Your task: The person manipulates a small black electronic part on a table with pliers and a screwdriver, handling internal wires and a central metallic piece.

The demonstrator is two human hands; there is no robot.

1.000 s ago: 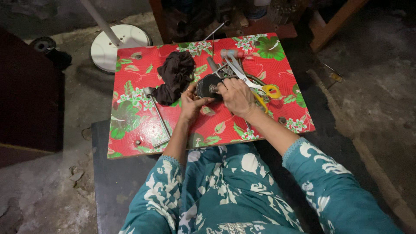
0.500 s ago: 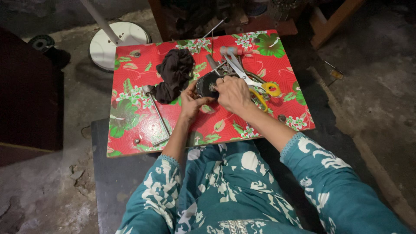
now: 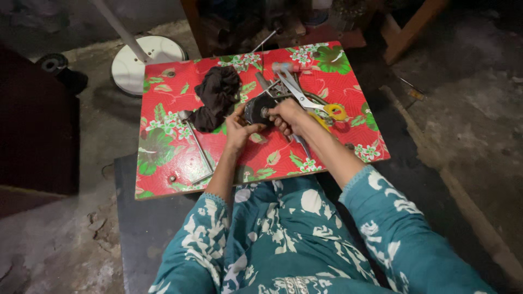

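A round dark metal part (image 3: 257,109) sits near the middle of a low table covered in red floral cloth (image 3: 163,163). My left hand (image 3: 238,129) holds its near left edge with fingers spread around it. My right hand (image 3: 286,115) is closed on the part's right side, where a short shaft sticks out. Large scissors with yellow handles (image 3: 316,103) lie just right of my right hand. A crumpled black cloth (image 3: 218,97) lies to the left of the part.
A bent metal rod (image 3: 197,148) lies on the table's left half. A white round stand base (image 3: 143,62) with a pole is on the floor behind. Dark furniture (image 3: 32,136) stands at left, wooden legs (image 3: 408,32) at the back right.
My hands stay on the dark part with only slight shifts of the fingers. The view has shifted a little.
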